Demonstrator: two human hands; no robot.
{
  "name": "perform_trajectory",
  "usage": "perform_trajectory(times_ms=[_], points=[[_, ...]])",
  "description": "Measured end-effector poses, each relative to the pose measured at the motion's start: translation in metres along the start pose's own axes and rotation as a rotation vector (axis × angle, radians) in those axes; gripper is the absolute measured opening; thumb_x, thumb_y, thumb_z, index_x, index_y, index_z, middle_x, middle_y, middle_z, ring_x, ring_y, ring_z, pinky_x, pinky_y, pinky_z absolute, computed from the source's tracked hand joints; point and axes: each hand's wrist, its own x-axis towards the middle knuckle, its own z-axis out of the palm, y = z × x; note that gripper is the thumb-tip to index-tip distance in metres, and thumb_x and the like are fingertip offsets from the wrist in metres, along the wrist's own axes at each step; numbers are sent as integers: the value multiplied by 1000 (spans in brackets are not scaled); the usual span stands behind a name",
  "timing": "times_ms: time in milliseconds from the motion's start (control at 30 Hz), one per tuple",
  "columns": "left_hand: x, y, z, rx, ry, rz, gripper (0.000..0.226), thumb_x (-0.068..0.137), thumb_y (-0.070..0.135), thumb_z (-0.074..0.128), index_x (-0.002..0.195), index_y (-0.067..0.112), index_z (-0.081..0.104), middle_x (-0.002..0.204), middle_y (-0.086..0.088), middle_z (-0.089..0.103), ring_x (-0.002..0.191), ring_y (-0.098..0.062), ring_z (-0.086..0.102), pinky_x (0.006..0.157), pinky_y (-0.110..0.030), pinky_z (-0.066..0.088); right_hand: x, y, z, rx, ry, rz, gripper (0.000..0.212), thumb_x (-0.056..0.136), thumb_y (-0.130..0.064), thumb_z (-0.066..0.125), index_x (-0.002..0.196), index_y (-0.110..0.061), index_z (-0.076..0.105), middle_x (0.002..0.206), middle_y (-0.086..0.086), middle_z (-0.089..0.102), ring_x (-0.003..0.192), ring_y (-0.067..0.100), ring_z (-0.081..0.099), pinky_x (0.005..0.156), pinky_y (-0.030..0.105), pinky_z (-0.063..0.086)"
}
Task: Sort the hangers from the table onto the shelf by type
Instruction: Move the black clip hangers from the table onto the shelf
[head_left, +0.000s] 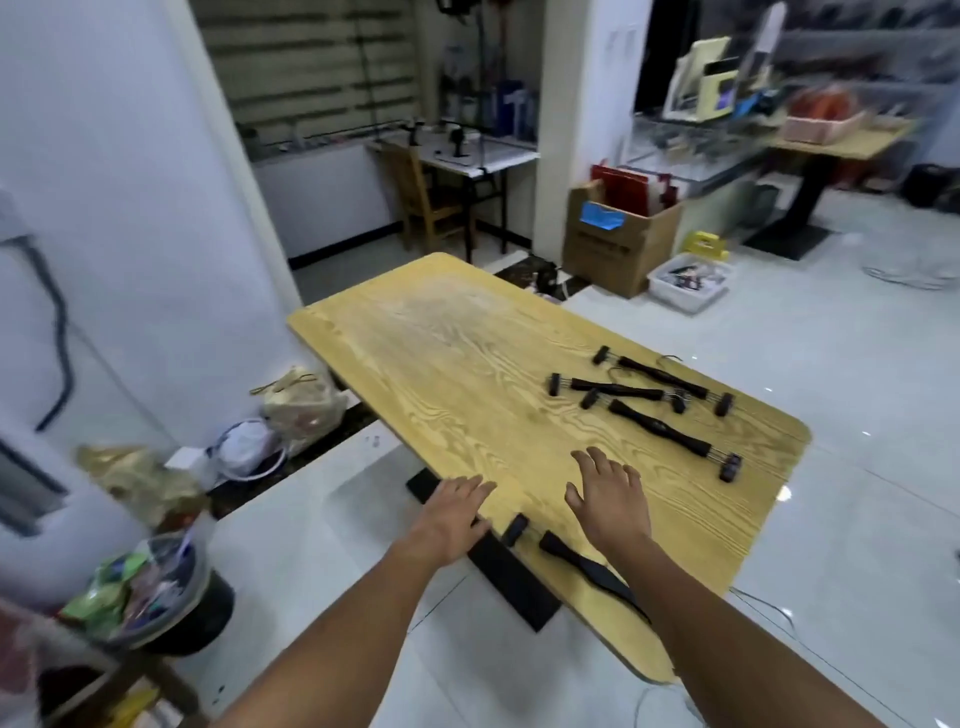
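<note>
Several black clip hangers lie on the light wooden table (441, 364). A cluster of three hangers (654, 395) is near the table's right edge, one of them (662, 431) closest to me. Another black hanger (576, 564) lies at the near edge, partly hidden under my right forearm. My left hand (452, 512) hovers flat with straight fingers over the table's near left edge and holds nothing. My right hand (610, 493) is spread open above the tabletop, just beyond the near hanger, and is empty. No shelf is clearly in view.
A bin with bags (150, 587) stands on the floor at my left. Plastic bags (296, 400) lie by the white wall. Beyond the table are a cardboard box (618, 239), a white tub (691, 280), a desk with a chair (431, 197) and another table (841, 140).
</note>
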Motion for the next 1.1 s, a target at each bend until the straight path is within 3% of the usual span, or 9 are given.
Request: perform_trajectory(times_ms=[300, 567, 767, 933, 1100], points=[[65, 68, 54, -2, -116, 254, 59, 99, 38, 39, 150, 19, 17, 158, -3, 17, 144, -21, 17, 121, -33, 9, -11, 71, 3, -11, -3, 239, 51, 100, -39, 33, 148, -24, 25, 156, -1, 24, 139, 21, 32, 116, 38, 19], [85, 98, 90, 95, -285, 369, 68, 97, 34, 47, 151, 17, 11, 159, -6, 12, 145, -24, 13, 121, -37, 4, -1, 114, 17, -35, -29, 298, 51, 100, -39, 34, 148, -24, 24, 155, 1, 25, 138, 21, 32, 116, 37, 19], [110, 102, 100, 160, -318, 402, 68, 88, 30, 61, 145, 18, 24, 146, -8, 28, 132, -29, 29, 112, -43, 22, 30, 140, 28, -25, -57, 291, 50, 101, -39, 32, 148, -25, 23, 155, -2, 23, 137, 21, 32, 116, 36, 19], [140, 100, 101, 215, -355, 468, 44, 91, 25, 56, 128, 11, 39, 133, -14, 37, 125, -32, 35, 97, -45, 31, 58, 165, 40, -4, -93, 295, 49, 101, -38, 33, 147, -24, 25, 154, 1, 25, 136, 22, 33, 115, 37, 20], [173, 108, 85, 291, -398, 501, 37, 94, 18, 50, 128, 5, 41, 134, -17, 38, 126, -33, 34, 100, -47, 30, 87, 186, 44, 17, -125, 282, 49, 101, -37, 34, 148, -23, 26, 154, 3, 25, 136, 25, 34, 114, 38, 20]])
